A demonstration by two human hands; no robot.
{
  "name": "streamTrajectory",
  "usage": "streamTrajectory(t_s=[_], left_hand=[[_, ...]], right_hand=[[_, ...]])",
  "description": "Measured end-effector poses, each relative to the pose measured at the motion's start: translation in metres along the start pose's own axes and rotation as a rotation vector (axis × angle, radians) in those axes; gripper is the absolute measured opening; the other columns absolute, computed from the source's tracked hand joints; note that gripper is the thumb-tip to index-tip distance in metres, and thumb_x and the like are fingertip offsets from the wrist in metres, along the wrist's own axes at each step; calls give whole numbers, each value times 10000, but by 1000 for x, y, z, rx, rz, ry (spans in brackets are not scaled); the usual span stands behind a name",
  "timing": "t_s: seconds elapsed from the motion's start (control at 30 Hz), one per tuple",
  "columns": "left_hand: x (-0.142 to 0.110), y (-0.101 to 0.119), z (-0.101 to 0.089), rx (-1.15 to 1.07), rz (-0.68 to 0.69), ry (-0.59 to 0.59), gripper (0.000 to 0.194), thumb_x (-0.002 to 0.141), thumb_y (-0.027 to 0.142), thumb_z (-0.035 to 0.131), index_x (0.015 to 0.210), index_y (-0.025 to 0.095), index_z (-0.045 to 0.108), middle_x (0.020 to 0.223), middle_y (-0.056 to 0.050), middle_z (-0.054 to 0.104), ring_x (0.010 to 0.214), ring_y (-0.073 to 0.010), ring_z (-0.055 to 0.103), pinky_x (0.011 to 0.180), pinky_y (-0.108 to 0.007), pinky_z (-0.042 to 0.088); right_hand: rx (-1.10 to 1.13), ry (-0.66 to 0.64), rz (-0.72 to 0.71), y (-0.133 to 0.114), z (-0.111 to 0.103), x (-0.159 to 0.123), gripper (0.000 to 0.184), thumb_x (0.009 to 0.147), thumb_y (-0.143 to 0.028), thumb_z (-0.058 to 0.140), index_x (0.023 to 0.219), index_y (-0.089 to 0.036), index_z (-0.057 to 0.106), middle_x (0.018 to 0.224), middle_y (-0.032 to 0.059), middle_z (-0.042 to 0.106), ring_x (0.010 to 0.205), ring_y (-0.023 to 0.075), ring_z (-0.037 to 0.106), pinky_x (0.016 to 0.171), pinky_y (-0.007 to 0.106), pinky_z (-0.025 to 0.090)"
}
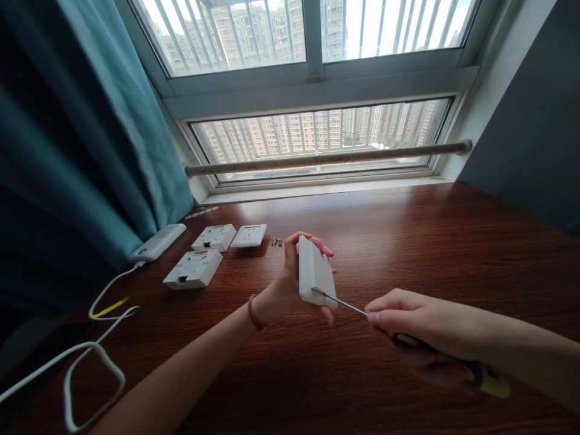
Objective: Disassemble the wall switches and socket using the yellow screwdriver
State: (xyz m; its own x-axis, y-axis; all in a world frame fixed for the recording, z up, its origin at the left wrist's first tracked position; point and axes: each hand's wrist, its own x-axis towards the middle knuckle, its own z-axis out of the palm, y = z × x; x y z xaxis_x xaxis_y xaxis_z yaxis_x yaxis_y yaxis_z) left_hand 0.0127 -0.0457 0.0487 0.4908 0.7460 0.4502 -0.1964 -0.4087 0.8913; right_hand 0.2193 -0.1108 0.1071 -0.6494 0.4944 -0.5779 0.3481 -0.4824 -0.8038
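Note:
Above the middle of the table, my left hand (290, 284) grips a white wall socket box (315, 275) from behind, its fingers curled over the far edge. A brown band circles the left wrist. My right hand (408, 326) is closed around a screwdriver (347, 304) with a dark and yellow handle. The metal shaft points left, and its tip touches the near lower edge of the box, at the seam. Several small screws (276, 242) lie on the table beyond the left hand.
Two white boxes (193, 269) and a white socket faceplate (249, 235) lie at the left. Behind them a white power strip (157, 242) trails a white cable (97, 347) with a yellow tie. A blue curtain (136, 121) hangs left; a rail (326, 160) crosses the window.

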Motion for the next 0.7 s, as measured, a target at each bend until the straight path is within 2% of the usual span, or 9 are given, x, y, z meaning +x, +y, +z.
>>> streamTrajectory(t_s=[0.1, 0.23, 0.3, 0.37, 0.43, 0.5, 0.57, 0.63, 0.7], left_hand=[[-3, -2, 2, 107, 31, -19, 1050, 309, 142, 828, 1101, 379, 181, 1095, -21, 313, 1040, -215, 394, 819, -422, 471], [-8, -7, 6, 109, -72, -58, 1016, 399, 176, 806, 1143, 385, 147, 1111, -37, 302, 1065, -222, 362, 760, -389, 510], [-9, -9, 8, 104, -111, -56, 1010, 434, 186, 793, 1163, 396, 127, 1117, -39, 295, 1079, -224, 351, 745, -387, 520], [-9, -10, 7, 132, -104, -47, 1010, 452, 191, 783, 1176, 400, 111, 1123, -38, 288, 1087, -227, 348, 738, -389, 525], [-10, -12, 7, 219, -73, -63, 994, 469, 177, 769, 1182, 383, 106, 1138, -50, 285, 1089, -232, 352, 760, -393, 515], [-11, -14, 6, 311, -40, -85, 952, 487, 156, 752, 1178, 355, 127, 1156, -66, 283, 1073, -230, 373, 785, -384, 501], [-13, -17, 6, 334, -24, -101, 957, 486, 152, 749, 1180, 351, 121, 1165, -73, 281, 1066, -228, 383, 786, -366, 498], [-14, -19, 7, 314, -26, -114, 975, 484, 157, 749, 1186, 362, 103, 1166, -72, 283, 1086, -237, 369, 778, -359, 500], [-15, -20, 8, 300, -50, -130, 950, 499, 151, 736, 1184, 359, 112, 1162, -72, 293, 1110, -249, 353, 783, -366, 497]], right_hand=[[-208, 86, 13, 6, 2, 2, 263, 860, -373, 259, 667, -211, 333, 456, -90, 281, 286, 37, 220, 296, 150, 195], [-944, 465, -227, 28, 9, 12, 185, 848, -251, 338, 722, -181, 453, 562, -17, 446, 409, 74, 353, 417, 217, 226], [-1232, 551, -275, 39, 11, 17, 125, 793, -121, 372, 805, -161, 490, 608, 24, 519, 438, 99, 395, 437, 251, 193], [-1358, 580, -278, 45, 10, 21, 180, 747, -59, 381, 852, -148, 496, 615, 37, 545, 436, 110, 409, 440, 268, 163], [-1288, 578, -269, 47, 6, 24, 134, 780, -107, 372, 810, -160, 491, 594, 22, 522, 424, 99, 394, 428, 255, 169], [-1050, 507, -265, 48, -1, 26, 182, 842, -221, 341, 709, -172, 456, 549, -10, 462, 411, 76, 375, 409, 221, 208], [-717, 339, -227, 49, -8, 29, 284, 870, -327, 299, 644, -180, 387, 491, -44, 400, 367, 55, 354, 372, 182, 239], [-360, 134, -144, 53, -14, 31, 295, 868, -388, 284, 654, -194, 340, 426, -82, 339, 291, 42, 313, 308, 151, 236], [-74, 9, -77, 58, -15, 34, 274, 854, -421, 306, 683, -207, 324, 392, -111, 306, 229, 37, 270, 245, 132, 236]])
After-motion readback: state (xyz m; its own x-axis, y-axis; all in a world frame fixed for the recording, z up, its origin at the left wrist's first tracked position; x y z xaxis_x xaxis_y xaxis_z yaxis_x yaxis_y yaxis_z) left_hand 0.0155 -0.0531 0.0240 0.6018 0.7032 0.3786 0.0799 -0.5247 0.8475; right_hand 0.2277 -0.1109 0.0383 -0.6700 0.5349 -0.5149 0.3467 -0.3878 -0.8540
